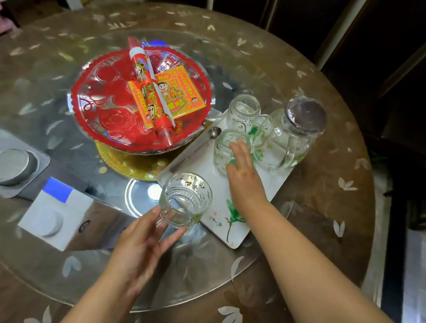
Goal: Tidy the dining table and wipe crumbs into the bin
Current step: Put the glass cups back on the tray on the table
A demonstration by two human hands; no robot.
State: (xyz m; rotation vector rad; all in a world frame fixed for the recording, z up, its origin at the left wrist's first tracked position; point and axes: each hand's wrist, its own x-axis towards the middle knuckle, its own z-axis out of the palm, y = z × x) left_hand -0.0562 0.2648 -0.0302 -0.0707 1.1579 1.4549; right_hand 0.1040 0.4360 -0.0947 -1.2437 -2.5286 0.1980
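Glass cup at the white tray edge: left grip fingers curl round it. Right grip spread, touching a second cup.

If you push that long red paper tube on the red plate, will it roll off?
Probably: the long red paper tube is round, lies loose across the yellow packet, and overhangs the red scalloped plate. It looks light, easily crushed.
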